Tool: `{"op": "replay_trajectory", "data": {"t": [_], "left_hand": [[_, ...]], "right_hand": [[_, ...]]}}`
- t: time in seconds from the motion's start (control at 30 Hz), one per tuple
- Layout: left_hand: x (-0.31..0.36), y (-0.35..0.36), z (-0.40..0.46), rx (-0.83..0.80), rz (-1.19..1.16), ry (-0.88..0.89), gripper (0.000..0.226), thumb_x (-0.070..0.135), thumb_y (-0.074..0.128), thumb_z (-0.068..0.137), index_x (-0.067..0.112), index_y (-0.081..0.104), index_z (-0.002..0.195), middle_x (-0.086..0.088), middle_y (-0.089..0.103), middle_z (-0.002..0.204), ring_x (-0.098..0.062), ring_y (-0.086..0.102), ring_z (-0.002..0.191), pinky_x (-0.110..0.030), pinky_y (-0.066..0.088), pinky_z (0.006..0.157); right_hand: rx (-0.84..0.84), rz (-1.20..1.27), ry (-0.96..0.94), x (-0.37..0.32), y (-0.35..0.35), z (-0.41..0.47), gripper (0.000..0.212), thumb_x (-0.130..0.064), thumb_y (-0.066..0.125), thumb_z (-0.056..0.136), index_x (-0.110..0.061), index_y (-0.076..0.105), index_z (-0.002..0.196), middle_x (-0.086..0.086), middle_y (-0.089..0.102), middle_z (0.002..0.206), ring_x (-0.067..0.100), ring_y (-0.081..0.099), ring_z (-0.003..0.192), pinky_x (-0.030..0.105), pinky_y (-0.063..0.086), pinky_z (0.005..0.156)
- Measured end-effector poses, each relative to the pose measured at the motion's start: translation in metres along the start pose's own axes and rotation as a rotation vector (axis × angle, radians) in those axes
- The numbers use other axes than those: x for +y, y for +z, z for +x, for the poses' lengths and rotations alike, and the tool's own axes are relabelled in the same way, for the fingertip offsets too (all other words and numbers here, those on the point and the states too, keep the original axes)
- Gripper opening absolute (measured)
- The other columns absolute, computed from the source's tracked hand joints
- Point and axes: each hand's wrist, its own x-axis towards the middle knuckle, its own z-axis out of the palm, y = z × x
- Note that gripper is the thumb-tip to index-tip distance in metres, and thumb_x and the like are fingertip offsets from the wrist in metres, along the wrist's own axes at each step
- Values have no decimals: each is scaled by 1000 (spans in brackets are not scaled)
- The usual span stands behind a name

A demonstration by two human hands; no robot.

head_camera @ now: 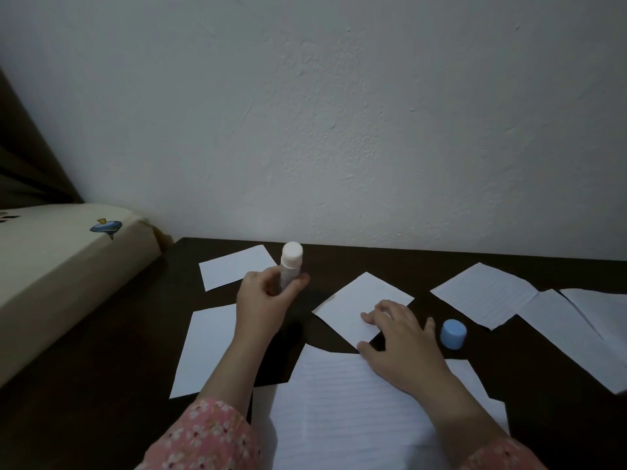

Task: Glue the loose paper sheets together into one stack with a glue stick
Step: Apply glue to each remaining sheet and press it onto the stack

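Note:
My left hand grips an uncapped white glue stick upright above the dark table. Its blue cap stands on the table to the right of my right hand. My right hand lies flat, fingers spread, pressing on a small white sheet at the centre. A lined sheet lies under my right wrist. Other loose sheets lie around: one at the back left, one at the left, and lined ones at the right.
A cream-covered mattress with a small blue print borders the table on the left. A plain wall rises right behind the table's far edge. More overlapping sheets reach the right edge of view.

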Motion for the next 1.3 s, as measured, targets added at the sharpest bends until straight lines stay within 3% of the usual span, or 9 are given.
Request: {"op": "replay_trajectory", "data": {"t": [0.07, 0.17, 0.3, 0.47, 0.63, 0.8, 0.97, 1.1, 1.3], "left_hand": [[0, 0, 1, -31, 47, -33, 27, 41, 69, 83, 23, 64, 102, 11, 58, 95, -5, 53, 83, -14, 37, 65], [-5, 4, 1, -54, 72, -113, 42, 37, 64, 88, 17, 56, 125, 3, 60, 116, -13, 56, 104, -21, 41, 81], [-9, 12, -1, -58, 133, -99, 44, 31, 64, 90, 21, 46, 128, -1, 57, 126, -11, 51, 100, -26, 41, 81], [-9, 14, 3, -83, 116, -155, 56, 32, 69, 85, 23, 44, 135, -3, 57, 130, -21, 54, 116, -34, 46, 92], [-12, 12, -2, -51, 22, -125, 85, 31, 76, 78, 27, 22, 144, -5, 52, 134, -23, 52, 121, -38, 44, 97], [9, 12, -16, 127, 11, 137, 51, 36, 67, 85, 30, 39, 127, 7, 53, 115, -9, 53, 105, -19, 45, 80], [25, 25, -31, -205, 298, 345, 16, 34, 61, 90, 32, 58, 106, 16, 57, 100, 0, 56, 93, -13, 46, 77], [20, 32, -36, -462, 450, 163, 36, 41, 61, 89, 33, 55, 124, 13, 55, 125, -6, 53, 112, -30, 48, 97], [22, 36, -35, -534, 545, 136, 57, 48, 63, 85, 33, 45, 137, 11, 37, 148, -12, 37, 133, -38, 36, 110]], "right_hand": [[13, -20, 12, -2, -1, -1, 51, -54, 49, 90, -40, 38, 137, -11, 25, 148, 12, 18, 141, 58, 5, 115], [32, -61, 38, -8, -3, -3, 53, -57, 48, 88, -38, 40, 137, -9, 31, 145, 13, 24, 138, 57, 9, 115], [44, -119, 91, -20, -2, -5, 57, -62, 42, 88, -35, 39, 138, -4, 36, 141, 17, 31, 132, 50, 21, 111], [45, -171, 152, -36, 0, -9, 55, -60, 38, 91, -31, 39, 138, 0, 37, 139, 21, 33, 130, 49, 23, 109], [50, -197, 157, -36, 0, -12, 57, -63, 36, 90, -30, 40, 137, 0, 40, 138, 20, 36, 127, 43, 32, 104], [46, -215, 154, -34, -4, -14, 61, -67, 35, 89, -30, 40, 136, 0, 41, 135, 19, 37, 125, 40, 32, 101], [95, -58, 69, -29, -12, -13, 56, -63, 40, 91, -31, 43, 136, -3, 40, 137, 14, 40, 123, 34, 36, 98], [257, 154, 51, -8, -34, -8, 40, -49, 50, 93, -32, 52, 129, -9, 47, 132, 6, 46, 116, 27, 44, 96], [404, 212, 295, 61, -64, -2, 26, -28, 54, 95, -26, 59, 121, -2, 55, 125, 12, 53, 110, 34, 48, 94]]}}
